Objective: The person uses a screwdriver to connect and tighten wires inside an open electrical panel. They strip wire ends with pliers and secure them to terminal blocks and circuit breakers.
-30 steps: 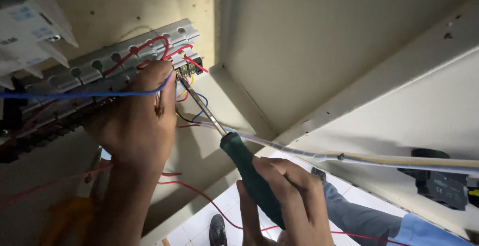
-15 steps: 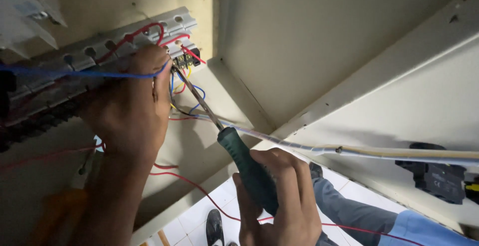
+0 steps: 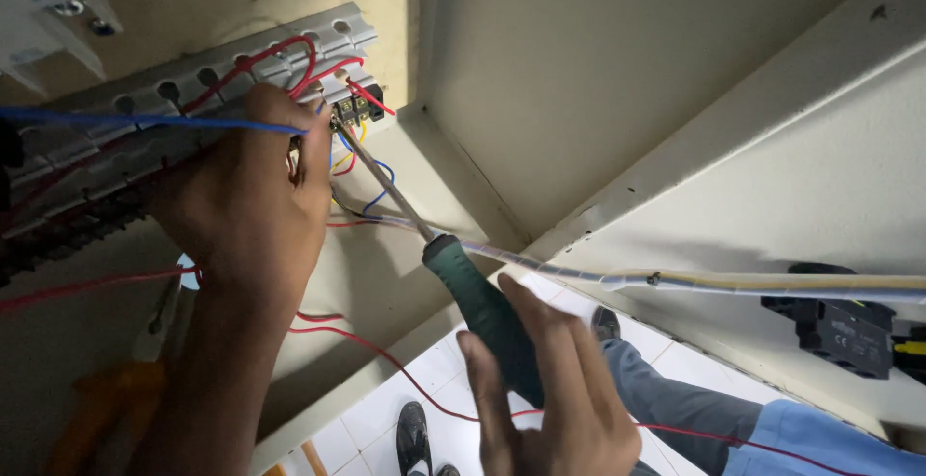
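Terminal block [image 3: 355, 108], far left: right hand [image 3: 550, 399] clamped on screwdriver [image 3: 482, 307], tip seated; left hand [image 3: 253, 196] pinching blue wire [image 3: 145, 121]; tightening apparently unfinished.

Your left hand [image 3: 253, 196] hides the wire ends; the bottom edge cuts off your right hand [image 3: 550, 404].
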